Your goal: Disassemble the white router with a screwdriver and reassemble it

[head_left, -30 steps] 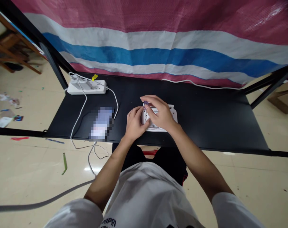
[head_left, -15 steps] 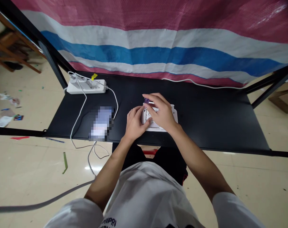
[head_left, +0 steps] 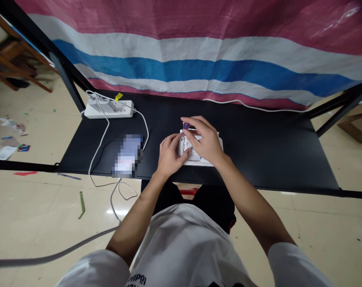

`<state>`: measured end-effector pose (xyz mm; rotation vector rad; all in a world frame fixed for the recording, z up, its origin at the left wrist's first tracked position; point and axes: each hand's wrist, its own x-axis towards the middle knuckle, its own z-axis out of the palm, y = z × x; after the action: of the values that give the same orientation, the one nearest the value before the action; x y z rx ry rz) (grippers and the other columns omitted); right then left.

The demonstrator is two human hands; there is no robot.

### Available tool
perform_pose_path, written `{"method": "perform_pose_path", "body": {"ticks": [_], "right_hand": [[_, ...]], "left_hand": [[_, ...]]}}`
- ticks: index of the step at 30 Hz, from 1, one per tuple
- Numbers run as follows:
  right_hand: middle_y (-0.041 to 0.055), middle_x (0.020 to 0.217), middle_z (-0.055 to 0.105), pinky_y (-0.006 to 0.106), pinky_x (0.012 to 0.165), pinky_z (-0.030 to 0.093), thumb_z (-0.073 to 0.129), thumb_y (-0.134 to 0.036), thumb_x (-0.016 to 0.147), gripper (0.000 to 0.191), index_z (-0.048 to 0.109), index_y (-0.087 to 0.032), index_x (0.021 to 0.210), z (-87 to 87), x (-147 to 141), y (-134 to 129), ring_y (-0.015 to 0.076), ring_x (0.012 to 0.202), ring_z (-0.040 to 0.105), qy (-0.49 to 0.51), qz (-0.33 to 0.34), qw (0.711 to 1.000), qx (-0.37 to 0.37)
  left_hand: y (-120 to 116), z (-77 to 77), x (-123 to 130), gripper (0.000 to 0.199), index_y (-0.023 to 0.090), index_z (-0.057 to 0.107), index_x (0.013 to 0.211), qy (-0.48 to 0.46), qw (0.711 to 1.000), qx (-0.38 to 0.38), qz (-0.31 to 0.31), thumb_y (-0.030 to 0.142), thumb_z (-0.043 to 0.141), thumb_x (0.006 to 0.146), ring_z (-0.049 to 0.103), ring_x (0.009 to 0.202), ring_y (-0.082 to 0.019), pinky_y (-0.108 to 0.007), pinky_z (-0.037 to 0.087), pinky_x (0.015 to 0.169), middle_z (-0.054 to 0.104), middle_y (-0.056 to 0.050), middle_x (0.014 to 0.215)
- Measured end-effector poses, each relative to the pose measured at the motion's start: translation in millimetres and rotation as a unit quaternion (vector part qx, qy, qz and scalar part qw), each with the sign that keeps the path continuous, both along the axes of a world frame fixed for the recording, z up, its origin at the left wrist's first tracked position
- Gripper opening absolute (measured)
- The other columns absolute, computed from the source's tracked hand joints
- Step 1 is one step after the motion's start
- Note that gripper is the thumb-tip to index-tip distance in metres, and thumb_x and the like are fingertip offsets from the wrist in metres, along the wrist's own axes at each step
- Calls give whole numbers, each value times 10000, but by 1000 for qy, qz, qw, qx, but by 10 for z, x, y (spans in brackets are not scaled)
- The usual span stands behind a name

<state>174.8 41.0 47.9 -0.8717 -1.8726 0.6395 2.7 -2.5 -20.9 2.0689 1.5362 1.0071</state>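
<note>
Left hand (head_left: 170, 157) clasping the edge of a white perforated plastic board (head_left: 195, 158), right hand (head_left: 206, 141) pinching a small purple piece (head_left: 186, 126) together at the board's far edge, board lying between both hands on a black table (head_left: 258, 159)

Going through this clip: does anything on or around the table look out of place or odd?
Yes. A pixelated patch on the black table hides whatever lies there, so it can't be identified. Paper scraps and a green strip also litter the tiled floor, which looks untidy.
</note>
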Motion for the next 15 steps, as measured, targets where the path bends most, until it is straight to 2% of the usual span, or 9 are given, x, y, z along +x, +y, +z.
{"method": "perform_pose_path", "body": {"ticks": [4,7,12,15], "right_hand": [[77,1346,693,440,1070,661,499,-300,1113,387,630,-333,1476,-61,3,-3,226,1229,712,-19,18,1000,-10],[79,1363,707,453,1057,664,503,-287,1112,357,645,-322,1438,-81,-8,1,231,1259,708,-10,32,999,2],[76,1198,706,427,918,702,670,-357,1046,203,757,-298,1219,-98,-78,-12,236,1122,726,23,-44,999,20],[72,1214,724,424,983,685,563,-322,1099,281,720,-313,1331,-82,-83,-12,218,1120,735,8,-10,1000,2]], "left_hand": [[5,-18,-5,605,226,551,1521,0,1000,4,-1,475,676,984,580,1385,-328,-514,413,1221,615,-129,1476],[5,-22,-5,600,219,558,1512,-6,1000,6,-2,464,684,979,583,1375,-324,-507,417,1211,622,-126,1469],[5,-13,-3,602,218,563,1502,-5,1000,2,1,470,693,970,586,1367,-329,-519,420,1213,626,-134,1451],[4,-9,-1,594,221,564,1499,-7,1000,6,-1,460,689,970,588,1366,-326,-512,422,1211,628,-130,1453]]}}
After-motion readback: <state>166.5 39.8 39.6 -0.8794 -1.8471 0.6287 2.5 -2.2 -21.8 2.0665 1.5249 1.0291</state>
